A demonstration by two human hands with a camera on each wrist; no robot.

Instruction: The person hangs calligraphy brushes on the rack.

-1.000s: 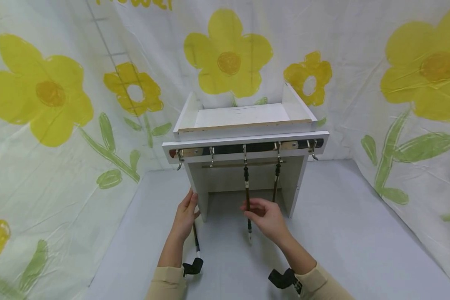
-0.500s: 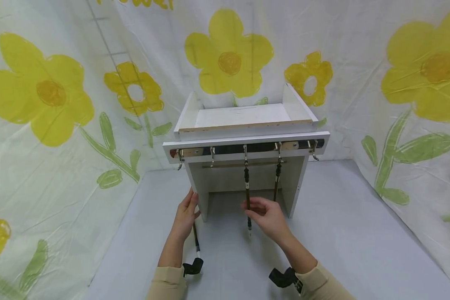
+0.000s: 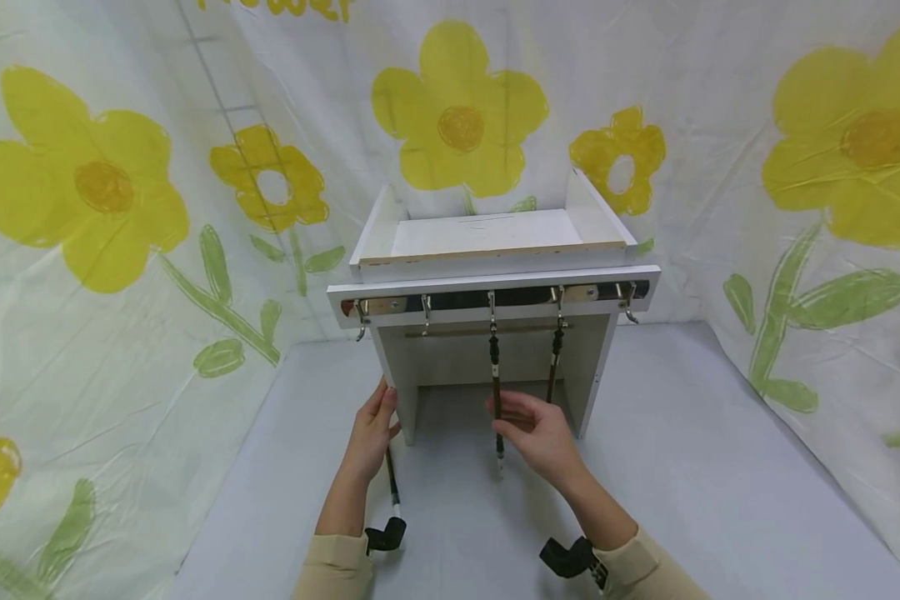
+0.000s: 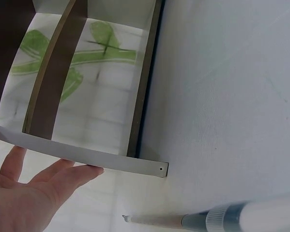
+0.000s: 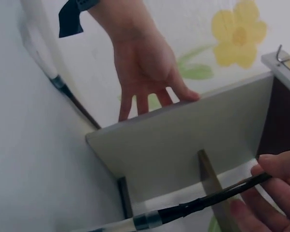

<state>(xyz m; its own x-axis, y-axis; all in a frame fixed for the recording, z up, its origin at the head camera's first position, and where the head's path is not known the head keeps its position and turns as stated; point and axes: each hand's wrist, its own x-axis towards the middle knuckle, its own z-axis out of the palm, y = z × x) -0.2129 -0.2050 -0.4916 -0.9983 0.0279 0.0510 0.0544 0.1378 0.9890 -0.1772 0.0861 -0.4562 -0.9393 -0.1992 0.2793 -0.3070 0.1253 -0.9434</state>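
From the middle hook [image 3: 492,310] hangs a calligraphy brush [image 3: 496,375] with a dark handle and a pale tip pointing down. My right hand [image 3: 534,433] pinches its lower handle between thumb and fingers; the dark shaft of this brush [image 5: 183,209] crosses the right wrist view. A second brush [image 3: 555,354] hangs one hook to the right, its lower part hidden behind the right hand. My left hand [image 3: 367,433] rests straight fingers against the left side panel [image 4: 86,154] of a white shelf, at its outer edge. Another brush [image 4: 227,220] lies beside that hand.
The white shelf [image 3: 487,277] stands on the pale table [image 3: 667,450] and has an open top tray [image 3: 487,233]. Other metal hooks [image 3: 361,318] stick out along its front rail. Behind it hangs a white cloth [image 3: 345,108] with yellow flowers.
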